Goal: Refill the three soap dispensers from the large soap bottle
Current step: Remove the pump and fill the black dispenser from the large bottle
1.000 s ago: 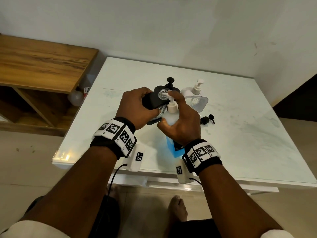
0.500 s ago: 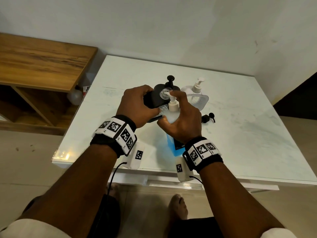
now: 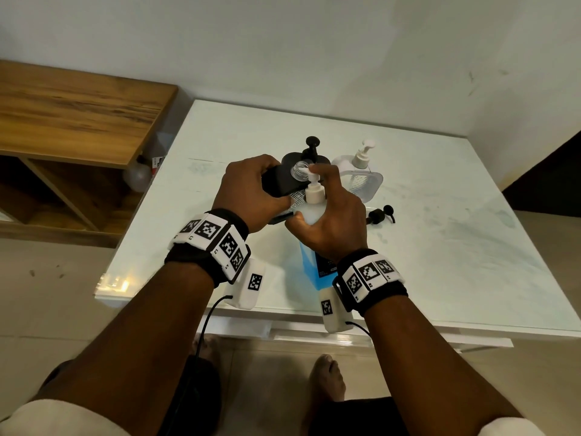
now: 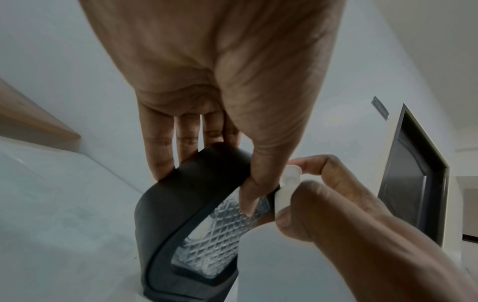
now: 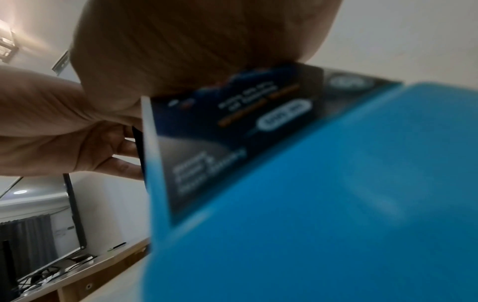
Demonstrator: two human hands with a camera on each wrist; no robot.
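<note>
**Both hands busy at the open black dispenser**

The left hand (image 3: pixel 251 196) wraps its grip around a black soap dispenser (image 4: pixel 181 204), fingers curled over the far top edge and thumb pressed on the near face, tilting it toward the right. Its neck (image 3: pixel 300 169) is open, a clear threaded ring showing. Just to the right, touching that hand's thumb side, the right hand (image 3: pixel 333 228) closes its grip round the shoulder of the large soap bottle (image 3: pixel 309 265), with the forefinger laid on top of the white pump head (image 3: pixel 312 176), whose spout sits right at the open neck.

The black dispenser is a matte, rounded-corner slab with a clear window (image 4: pixel 217 235) embossed in a diamond quilt pattern. The large bottle is translucent, pale at the top and blue with liquid lower down, with a dark printed label (image 5: pixel 245 132); the print is too blurred to read. Farther off on the white desk (image 3: pixel 440 231) stand a second black dispenser (image 3: pixel 311 146), mostly hidden behind the hands, and a clear one with a white pump (image 3: pixel 361 171). A loose black pump (image 3: pixel 380 215) lies to the right of the right hand.

Whether soap is flowing cannot be made out
</note>
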